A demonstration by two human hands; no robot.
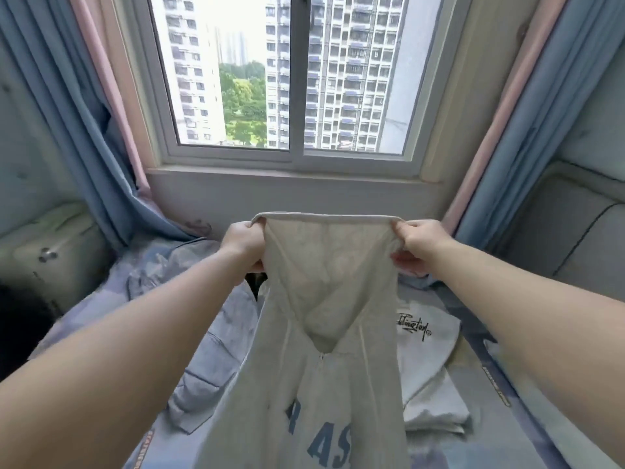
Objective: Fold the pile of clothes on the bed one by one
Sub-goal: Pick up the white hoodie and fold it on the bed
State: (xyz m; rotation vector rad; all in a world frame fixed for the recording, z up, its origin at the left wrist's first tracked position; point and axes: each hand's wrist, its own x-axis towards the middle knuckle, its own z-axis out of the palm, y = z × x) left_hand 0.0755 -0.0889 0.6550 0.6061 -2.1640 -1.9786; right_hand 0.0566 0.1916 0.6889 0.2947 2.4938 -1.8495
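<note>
A cream hooded sweatshirt (324, 333) with blue letters on its front hangs in the air above the bed. My left hand (243, 245) grips the left corner of the hood's edge, and my right hand (416, 245) grips the right corner, stretching that edge flat between them. A zipper runs down from the hood's base. On the bed (527, 418) to the right lies a folded white garment (426, 367) with black script lettering. A crumpled grey-blue garment (206, 360) lies to the left, partly hidden by the sweatshirt.
A window (291, 76) with a sill faces me beyond the bed. Blue and pink curtains (88, 130) hang at both sides. Padded headboard panels (575, 231) stand at the right, and a pale padded unit (47, 252) at the left.
</note>
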